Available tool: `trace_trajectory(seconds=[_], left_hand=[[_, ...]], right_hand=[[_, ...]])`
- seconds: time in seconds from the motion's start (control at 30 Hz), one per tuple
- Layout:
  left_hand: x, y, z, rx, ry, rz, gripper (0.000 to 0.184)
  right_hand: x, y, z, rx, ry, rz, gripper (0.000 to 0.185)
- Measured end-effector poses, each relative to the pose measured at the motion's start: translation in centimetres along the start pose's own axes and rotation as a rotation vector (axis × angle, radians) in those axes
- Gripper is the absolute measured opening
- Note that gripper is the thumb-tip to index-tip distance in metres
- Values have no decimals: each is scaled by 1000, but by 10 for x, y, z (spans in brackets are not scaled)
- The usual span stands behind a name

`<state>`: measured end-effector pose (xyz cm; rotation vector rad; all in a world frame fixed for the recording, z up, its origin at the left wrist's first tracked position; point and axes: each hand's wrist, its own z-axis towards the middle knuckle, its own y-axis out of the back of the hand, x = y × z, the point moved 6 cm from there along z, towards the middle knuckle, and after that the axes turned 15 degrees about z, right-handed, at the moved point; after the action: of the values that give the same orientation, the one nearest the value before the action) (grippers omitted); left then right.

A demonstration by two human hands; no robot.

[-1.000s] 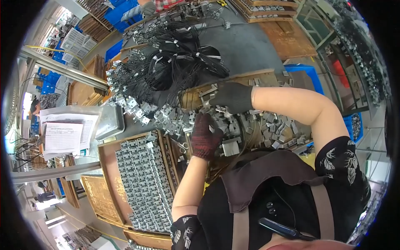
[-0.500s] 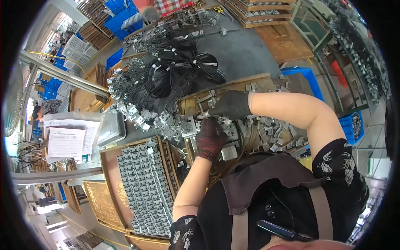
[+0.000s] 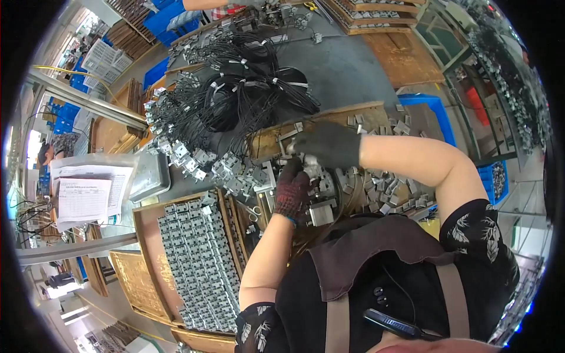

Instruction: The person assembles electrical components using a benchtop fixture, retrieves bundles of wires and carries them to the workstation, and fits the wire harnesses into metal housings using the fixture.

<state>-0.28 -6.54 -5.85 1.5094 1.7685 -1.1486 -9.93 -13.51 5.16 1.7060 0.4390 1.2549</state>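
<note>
Two gloved hands, the left hand (image 3: 292,191) and the right hand (image 3: 328,144), work close together over grey metal parts (image 3: 318,178) on the desk (image 3: 351,66).

Left fingers, in coarse red-and-black knit, curl loosely forward; right fingers, in dark grey fabric, bend inward just beyond them, and whether either set grips anything I cannot tell, since the gloves cover the contact. The metal parts, hard-edged and dull with shiny patches, lie directly under and beside both sets of fingers; a smooth rectangular block (image 3: 322,215) sits nearer the body. Thin, glossy black cables (image 3: 235,106) loop beyond and left of the fingers, bound with white bands; boxy housings (image 3: 200,265) stand in tight rows in a wooden tray (image 3: 154,253), nearer the body and left.
</note>
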Motion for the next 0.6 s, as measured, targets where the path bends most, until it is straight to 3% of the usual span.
trace_trajectory(seconds=[0.03, 0.1, 0.13, 0.2, 0.27, 0.33, 0.37, 0.43, 0.57, 0.6], left_hand=[[7, 5, 3, -1, -6, -1, 36], [9, 11, 11, 14, -350, 412, 30], [-8, 1, 1, 17, -351, 416, 30], [-15, -18, -13, 38, 9, 109, 30], [0, -24, 1, 89, -83, 8, 37], [4, -18, 2, 19, -181, 324, 42], [11, -13, -1, 18, -178, 326, 42], [-28, -17, -32, -194, -518, 1153, 49], [-64, -17, -66, -255, -416, 1275, 51], [-70, -15, -70, -386, -583, 1346, 50]], right_hand=[[-2, 10, -7, -78, 8, -7, 39], [-3, 29, -19, -233, 29, -24, 39], [-3, 25, -24, -238, 27, -24, 39], [-6, -15, -33, 29, -50, 163, 38], [-2, -26, -35, -43, -59, 47, 39], [2, -25, -37, -50, -20, 14, 35], [-1, -30, -38, -51, -20, 18, 35], [-14, -41, -40, -66, 10, -45, 34], [-20, -53, -33, -8, -61, -28, 32], [-19, -58, -29, 43, -130, -34, 31]])
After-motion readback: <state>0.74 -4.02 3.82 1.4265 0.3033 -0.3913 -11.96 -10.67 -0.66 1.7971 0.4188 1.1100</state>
